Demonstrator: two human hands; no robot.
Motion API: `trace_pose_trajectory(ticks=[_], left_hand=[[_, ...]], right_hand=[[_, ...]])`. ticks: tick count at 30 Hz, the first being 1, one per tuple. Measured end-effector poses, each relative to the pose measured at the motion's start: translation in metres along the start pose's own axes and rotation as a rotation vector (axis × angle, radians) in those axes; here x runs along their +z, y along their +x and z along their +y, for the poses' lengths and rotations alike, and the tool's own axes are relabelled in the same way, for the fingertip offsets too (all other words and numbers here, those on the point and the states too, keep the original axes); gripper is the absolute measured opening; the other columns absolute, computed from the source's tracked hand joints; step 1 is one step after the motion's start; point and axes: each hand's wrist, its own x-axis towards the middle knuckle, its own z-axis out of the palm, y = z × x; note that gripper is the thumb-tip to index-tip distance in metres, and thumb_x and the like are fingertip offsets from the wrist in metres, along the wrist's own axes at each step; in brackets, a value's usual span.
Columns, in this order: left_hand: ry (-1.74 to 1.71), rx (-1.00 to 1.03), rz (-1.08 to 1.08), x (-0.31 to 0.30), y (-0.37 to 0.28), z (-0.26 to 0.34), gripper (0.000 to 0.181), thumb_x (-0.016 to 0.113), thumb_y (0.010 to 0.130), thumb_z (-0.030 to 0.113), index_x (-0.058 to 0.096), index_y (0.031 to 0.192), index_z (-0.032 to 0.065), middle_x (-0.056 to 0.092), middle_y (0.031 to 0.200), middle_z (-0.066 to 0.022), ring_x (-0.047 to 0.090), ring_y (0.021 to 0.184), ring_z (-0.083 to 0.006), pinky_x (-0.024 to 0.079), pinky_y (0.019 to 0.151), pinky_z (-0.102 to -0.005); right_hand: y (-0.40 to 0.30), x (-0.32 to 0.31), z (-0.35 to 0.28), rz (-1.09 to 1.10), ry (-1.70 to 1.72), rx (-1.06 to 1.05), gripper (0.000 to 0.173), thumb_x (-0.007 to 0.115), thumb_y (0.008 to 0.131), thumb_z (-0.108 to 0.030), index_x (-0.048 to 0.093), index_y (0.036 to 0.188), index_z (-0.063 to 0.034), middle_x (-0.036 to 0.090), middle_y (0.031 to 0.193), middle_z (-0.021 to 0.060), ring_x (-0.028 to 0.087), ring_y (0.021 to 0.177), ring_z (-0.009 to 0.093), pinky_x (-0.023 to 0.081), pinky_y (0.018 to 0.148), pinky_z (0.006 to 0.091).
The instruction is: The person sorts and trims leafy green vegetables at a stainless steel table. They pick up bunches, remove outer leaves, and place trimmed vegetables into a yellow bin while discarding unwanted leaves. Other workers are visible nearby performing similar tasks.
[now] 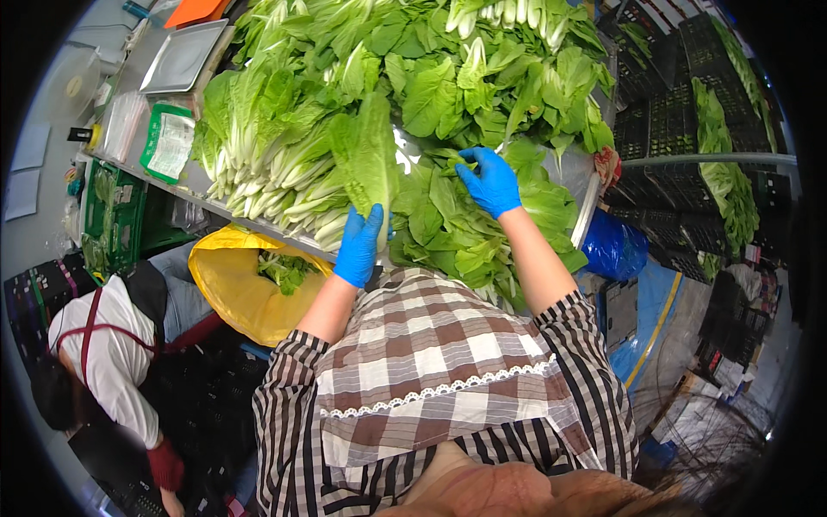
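My left hand (359, 245), in a blue glove, grips the pale base of a green leafy stalk (367, 155) that stands up towards the middle of the table. My right hand (489, 181), also gloved in blue, has its fingers curled at small leaves on top of a loose leaf pile (446, 220); whether it pinches one cannot be told. Left of the held leaves lies a heap of leafy greens with white stems (278, 174), stem ends towards the table's near edge. More leafy greens (433, 90) cover the far side.
A yellow sack (258, 316) with greens inside hangs open below the table edge. At the left are a metal tray (184, 57) and a green-framed sheet (168, 143). A co-worker (116, 355) bends over black crates at lower left. Black crates (652, 129) stand at right.
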Motion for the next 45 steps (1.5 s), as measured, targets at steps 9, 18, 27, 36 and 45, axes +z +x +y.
trace_pose_trajectory(ticks=[9,18,27,36,45], left_hand=[[0.088,0.093,-0.121,0.019,0.015,-0.005,0.045,0.069,0.088,0.009,0.047,0.127,0.0019,0.061,0.111,-0.0084,0.060,0.091,-0.0152,0.051,0.080,-0.0282],[0.041,0.095,-0.047,0.010,0.008,-0.010,0.048,0.064,0.087,-0.001,0.042,0.129,0.0023,0.060,0.109,-0.0092,0.060,0.093,-0.0165,0.050,0.082,-0.0295],[0.168,0.010,0.004,0.011,0.002,-0.001,0.036,0.077,0.080,0.006,0.059,0.111,0.0027,0.064,0.095,-0.0024,0.060,0.085,-0.0134,0.050,0.078,-0.0286],[0.052,-0.001,-0.001,0.009,0.018,-0.017,0.019,0.072,0.085,0.008,0.063,0.100,0.0014,0.065,0.085,-0.0049,0.061,0.071,-0.0146,0.050,0.064,-0.0283],[-0.016,0.002,-0.028,0.022,0.021,-0.007,0.018,0.069,0.084,0.006,0.061,0.099,0.0013,0.063,0.082,-0.0063,0.060,0.070,-0.0168,0.049,0.066,-0.0294]], right_hand=[[-0.008,0.028,-0.045,-0.377,0.716,0.050,0.043,0.079,0.079,-0.030,0.066,0.107,0.0010,0.069,0.091,0.0092,0.061,0.079,0.014,0.050,0.074,0.0281],[0.118,-0.074,-0.021,0.329,0.503,-0.108,0.022,0.068,0.088,-0.021,0.070,0.103,-0.0053,0.070,0.090,0.0095,0.063,0.078,0.016,0.052,0.072,0.0301],[0.194,-0.103,0.041,0.217,-0.521,-0.448,0.037,0.059,0.081,-0.005,0.067,0.112,-0.0236,0.064,0.109,0.0065,0.061,0.101,0.032,0.052,0.086,0.0413],[0.062,-0.084,0.082,0.259,0.526,0.023,0.021,0.069,0.086,-0.008,0.063,0.105,-0.0025,0.067,0.088,0.0065,0.062,0.076,0.013,0.051,0.067,0.0283],[-0.036,0.018,0.029,-0.060,1.639,0.415,0.037,0.066,0.091,-0.011,0.053,0.125,-0.0040,0.068,0.102,0.0108,0.067,0.081,0.018,0.057,0.070,0.0293]])
